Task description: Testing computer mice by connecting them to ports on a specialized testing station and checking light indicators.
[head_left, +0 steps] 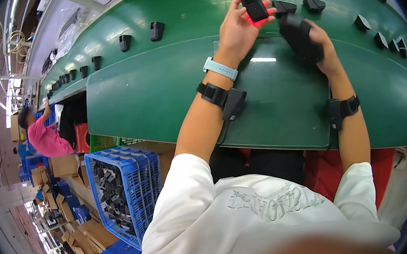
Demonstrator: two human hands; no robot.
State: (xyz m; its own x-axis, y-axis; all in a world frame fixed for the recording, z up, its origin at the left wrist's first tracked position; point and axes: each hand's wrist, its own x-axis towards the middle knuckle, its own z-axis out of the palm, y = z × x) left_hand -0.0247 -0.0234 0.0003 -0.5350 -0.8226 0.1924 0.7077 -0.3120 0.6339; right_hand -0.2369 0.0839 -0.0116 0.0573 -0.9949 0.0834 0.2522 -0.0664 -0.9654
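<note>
My left hand (240, 26) holds a small black wired device (254, 5) above the green table (159, 87); a red glow lights my fingers under it, and its thin cable runs off to the left along the table's far part. My right hand (316, 41) grips a larger black handheld device (298, 35) just right of the small one, over the green mat. Both wrists carry black strapped units; the left one also wears a light blue watch (219, 68).
A row of small black parts (156, 30) lies along the far belt, more (314, 3) at the right. A blue crate (126, 189) full of black parts stands at my lower left. A person in a pink shirt (43, 136) works further left, among cardboard boxes.
</note>
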